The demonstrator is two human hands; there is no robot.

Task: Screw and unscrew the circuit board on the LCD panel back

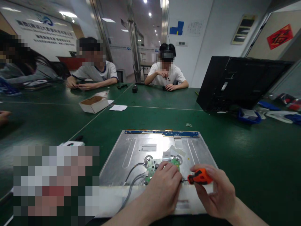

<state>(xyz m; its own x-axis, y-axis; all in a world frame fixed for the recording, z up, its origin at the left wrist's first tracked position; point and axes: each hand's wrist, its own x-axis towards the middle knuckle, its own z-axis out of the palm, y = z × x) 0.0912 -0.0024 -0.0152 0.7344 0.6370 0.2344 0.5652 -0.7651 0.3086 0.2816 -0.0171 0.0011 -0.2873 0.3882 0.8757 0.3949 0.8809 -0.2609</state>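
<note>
An LCD panel (pixel 131 168) with a bare metal back lies before me. Fixed to it is a green circuit board (pixel 151 164) with a flat ribbon cable and dark cables on its left. My left hand (pixel 164 182) covers the right part of that board, its fingers bent and pressed together on it; the fingertips are partly hidden. In my right hand (pixel 218 191) is a small orange and black screwdriver (pixel 201 176), gripped by the handle. Its thin shaft points left, level with the board's right side, and its tip is hidden beside my left hand.
A black monitor housing (pixel 235 83) stands at the right beside a blue tray (pixel 249 115). Further back on the green table (pixel 150 117) are an open white box (pixel 94 105) and paper (pixel 118 108). Several people sit around it. The lower left is blurred out.
</note>
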